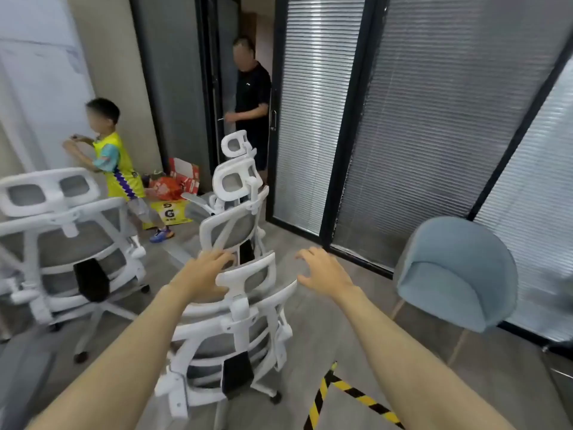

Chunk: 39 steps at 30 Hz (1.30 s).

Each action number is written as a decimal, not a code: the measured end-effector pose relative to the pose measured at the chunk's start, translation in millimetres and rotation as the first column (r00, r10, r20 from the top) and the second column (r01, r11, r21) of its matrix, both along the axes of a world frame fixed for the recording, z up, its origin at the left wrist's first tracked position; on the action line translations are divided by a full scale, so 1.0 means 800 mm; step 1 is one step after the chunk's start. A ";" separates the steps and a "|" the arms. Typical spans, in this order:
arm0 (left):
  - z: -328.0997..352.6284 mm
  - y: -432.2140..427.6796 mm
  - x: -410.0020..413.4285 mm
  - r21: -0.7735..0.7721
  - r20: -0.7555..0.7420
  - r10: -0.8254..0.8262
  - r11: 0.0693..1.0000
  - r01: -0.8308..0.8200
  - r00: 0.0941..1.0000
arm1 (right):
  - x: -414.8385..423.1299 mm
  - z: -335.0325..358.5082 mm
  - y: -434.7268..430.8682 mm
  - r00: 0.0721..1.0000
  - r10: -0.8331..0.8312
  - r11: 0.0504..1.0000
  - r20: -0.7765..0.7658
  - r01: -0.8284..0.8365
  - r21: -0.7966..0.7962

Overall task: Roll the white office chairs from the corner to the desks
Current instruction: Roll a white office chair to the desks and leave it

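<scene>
A white office chair [238, 330] with grey mesh stands right in front of me, its back towards me. My left hand [203, 271] rests on the left side of its headrest [251, 274], fingers spread. My right hand [322, 271] hovers just right of the headrest with fingers loosely spread, holding nothing. A second white chair [235, 225] stands directly behind the first, and a third white chair [237, 144] shows past it. Another white chair [65, 243] stands at the left.
A light blue tub chair [455, 274] sits at the right by the blinds [434, 119]. One person in yellow [119, 169] stands left, another in black [252, 100] in the doorway. Boxes and bags [176, 190] lie in the corner. Yellow-black tape [341, 395] marks the floor.
</scene>
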State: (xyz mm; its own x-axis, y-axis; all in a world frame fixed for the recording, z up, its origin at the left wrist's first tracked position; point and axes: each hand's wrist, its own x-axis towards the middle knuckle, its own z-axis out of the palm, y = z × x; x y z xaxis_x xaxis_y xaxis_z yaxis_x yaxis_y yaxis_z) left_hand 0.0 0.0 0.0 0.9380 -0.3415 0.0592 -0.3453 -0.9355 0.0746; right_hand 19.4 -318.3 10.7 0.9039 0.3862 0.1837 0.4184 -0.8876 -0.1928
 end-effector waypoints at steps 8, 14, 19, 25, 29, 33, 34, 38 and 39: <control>-0.044 0.055 0.037 -0.081 -0.300 0.105 0.988 -0.135 0.948 | 0.075 -0.037 0.109 0.974 0.148 0.989 -0.174 -0.150 0.000; -0.070 0.056 0.058 0.003 -0.279 0.195 0.979 -0.202 0.940 | 0.107 -0.072 0.148 0.973 0.155 0.974 -0.173 -0.179 -0.138; -0.082 0.052 0.067 0.089 -0.186 0.232 0.972 -0.219 0.955 | 0.122 -0.081 0.167 0.983 0.122 0.950 -0.140 -0.156 -0.269; -0.084 0.041 0.059 0.119 -0.116 0.256 0.963 -0.242 0.960 | 0.110 -0.100 0.161 0.991 0.113 0.978 -0.071 -0.123 -0.168; -0.082 0.032 0.048 0.112 -0.087 0.248 0.965 -0.238 0.965 | 0.098 -0.099 0.154 0.993 0.101 0.986 -0.062 -0.108 -0.128; -0.080 0.025 0.036 0.105 -0.084 0.235 0.968 -0.226 0.968 | 0.077 -0.099 0.146 0.995 0.081 0.992 -0.059 -0.086 -0.096; -0.080 0.023 0.032 0.102 -0.083 0.228 0.970 -0.219 0.970 | 0.070 -0.100 0.143 0.996 0.072 0.993 -0.056 -0.077 -0.092; -0.078 0.010 0.014 0.120 -0.104 0.183 0.978 -0.171 0.977 | 0.032 -0.104 0.124 0.997 0.026 0.999 -0.067 -0.028 -0.031; -0.077 0.005 0.010 0.125 -0.112 0.171 0.980 -0.157 0.979 | 0.021 -0.105 0.118 0.998 0.014 1.000 -0.064 -0.014 -0.008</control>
State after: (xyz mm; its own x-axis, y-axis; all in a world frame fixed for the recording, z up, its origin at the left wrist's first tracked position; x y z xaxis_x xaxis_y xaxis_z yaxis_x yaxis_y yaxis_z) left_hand 8.0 4.4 -61.5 0.9795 -0.1804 -0.0894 -0.1816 -0.9834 -0.0052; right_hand 36.6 -224.2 -72.9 0.9082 0.4002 0.1223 0.4178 -0.8835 -0.2119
